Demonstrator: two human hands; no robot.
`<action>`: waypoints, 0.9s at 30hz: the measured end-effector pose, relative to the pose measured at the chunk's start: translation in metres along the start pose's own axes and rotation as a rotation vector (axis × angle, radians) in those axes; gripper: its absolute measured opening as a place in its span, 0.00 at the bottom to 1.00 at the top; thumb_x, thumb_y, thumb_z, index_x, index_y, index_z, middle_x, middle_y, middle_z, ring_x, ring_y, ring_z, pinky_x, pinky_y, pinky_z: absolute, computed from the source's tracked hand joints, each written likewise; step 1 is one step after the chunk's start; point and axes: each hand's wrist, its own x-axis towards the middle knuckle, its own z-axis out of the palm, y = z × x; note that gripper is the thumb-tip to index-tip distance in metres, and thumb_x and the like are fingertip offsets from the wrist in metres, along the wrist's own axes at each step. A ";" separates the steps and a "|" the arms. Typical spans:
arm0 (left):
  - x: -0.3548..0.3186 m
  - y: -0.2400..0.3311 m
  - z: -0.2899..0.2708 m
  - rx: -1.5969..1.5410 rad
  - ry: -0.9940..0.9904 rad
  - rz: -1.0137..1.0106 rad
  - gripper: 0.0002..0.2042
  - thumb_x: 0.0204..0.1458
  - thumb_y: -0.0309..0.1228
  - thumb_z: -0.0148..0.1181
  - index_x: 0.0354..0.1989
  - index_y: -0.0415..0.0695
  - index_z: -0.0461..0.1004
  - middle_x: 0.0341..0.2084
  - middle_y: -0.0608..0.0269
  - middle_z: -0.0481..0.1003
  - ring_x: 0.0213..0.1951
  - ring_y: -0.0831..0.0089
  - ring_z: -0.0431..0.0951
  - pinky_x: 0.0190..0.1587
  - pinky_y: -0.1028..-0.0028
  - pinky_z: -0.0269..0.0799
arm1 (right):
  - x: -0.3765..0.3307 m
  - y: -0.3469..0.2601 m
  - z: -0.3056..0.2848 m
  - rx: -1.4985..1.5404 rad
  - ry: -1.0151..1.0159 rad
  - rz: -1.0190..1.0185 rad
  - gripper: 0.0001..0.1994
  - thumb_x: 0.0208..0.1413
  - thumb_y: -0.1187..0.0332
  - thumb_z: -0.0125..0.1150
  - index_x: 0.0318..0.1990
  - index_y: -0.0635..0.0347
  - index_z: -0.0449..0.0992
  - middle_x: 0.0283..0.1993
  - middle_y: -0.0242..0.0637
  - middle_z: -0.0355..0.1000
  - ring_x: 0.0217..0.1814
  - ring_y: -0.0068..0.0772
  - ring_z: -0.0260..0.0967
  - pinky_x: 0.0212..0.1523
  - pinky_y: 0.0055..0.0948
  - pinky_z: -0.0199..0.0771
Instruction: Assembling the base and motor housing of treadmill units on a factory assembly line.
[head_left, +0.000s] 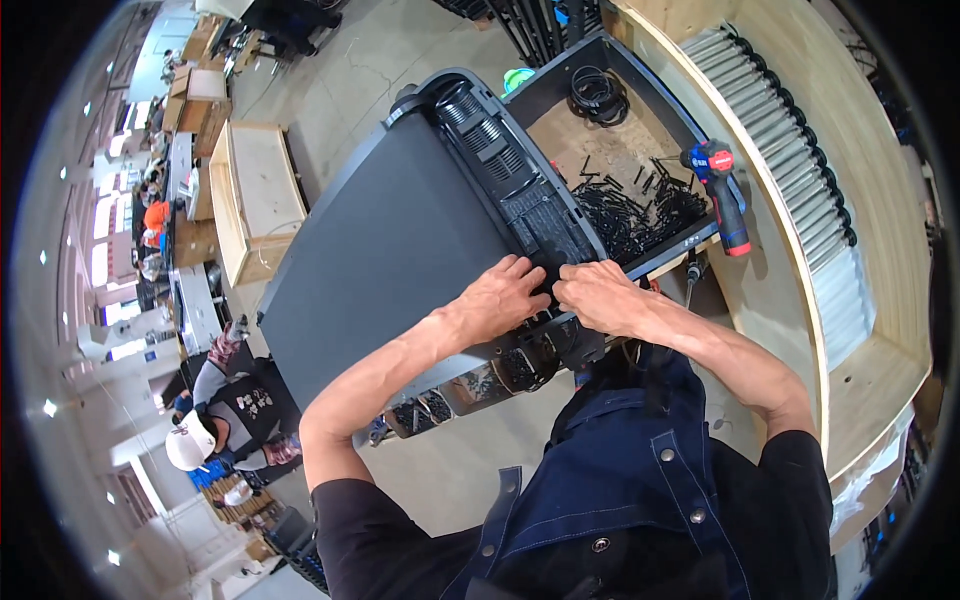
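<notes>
A large black treadmill-like deck (390,220) lies in front of me, with an uncovered black compartment (500,150) of ribbed plastic parts along its right end. My left hand (500,297) reaches over the compartment's near part, fingers bent and pinched together. Close beside it on the right, my right hand (598,297) is closed the same way, thumb and fingertips meeting at the compartment's edge. Fingertips of both hands nearly touch over dark parts. Whatever lies between them is hidden by the fingers and too dark to name.
Right of the deck, a black-rimmed tray (640,85) holds loose black screws (640,205) and coiled black rings (598,95). A red-blue cordless drill (718,195) rests at its edge. A wooden crate (800,290) contains metal rollers (770,130). Parts bins (475,388) sit below; a white-helmeted co-worker (215,435) works left.
</notes>
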 end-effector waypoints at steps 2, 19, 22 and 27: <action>0.004 -0.006 0.000 -0.087 -0.149 0.009 0.09 0.45 0.29 0.63 0.36 0.48 0.79 0.35 0.63 0.73 0.45 0.63 0.71 0.51 0.66 0.67 | 0.000 0.000 0.004 0.044 0.023 0.010 0.03 0.44 0.77 0.62 0.29 0.66 0.78 0.36 0.49 0.75 0.38 0.54 0.76 0.37 0.49 0.75; 0.019 -0.033 0.003 -0.403 -0.466 0.054 0.11 0.53 0.36 0.61 0.37 0.42 0.79 0.39 0.57 0.76 0.49 0.58 0.71 0.54 0.59 0.60 | -0.011 -0.029 0.036 -0.025 0.169 0.111 0.11 0.41 0.82 0.61 0.35 0.69 0.73 0.40 0.52 0.68 0.43 0.54 0.74 0.40 0.47 0.78; 0.018 -0.033 0.005 -0.429 -0.427 0.069 0.09 0.53 0.34 0.61 0.36 0.41 0.79 0.37 0.58 0.76 0.48 0.58 0.72 0.53 0.60 0.61 | -0.012 -0.031 0.035 -0.041 0.163 0.122 0.10 0.41 0.82 0.61 0.35 0.69 0.73 0.40 0.51 0.67 0.43 0.54 0.73 0.40 0.48 0.77; 0.015 -0.038 0.015 -0.474 -0.341 0.102 0.08 0.52 0.32 0.61 0.33 0.41 0.79 0.34 0.58 0.76 0.47 0.58 0.73 0.53 0.60 0.61 | -0.011 -0.034 0.032 -0.055 0.155 0.133 0.10 0.43 0.81 0.59 0.35 0.69 0.71 0.41 0.51 0.66 0.43 0.55 0.73 0.39 0.48 0.77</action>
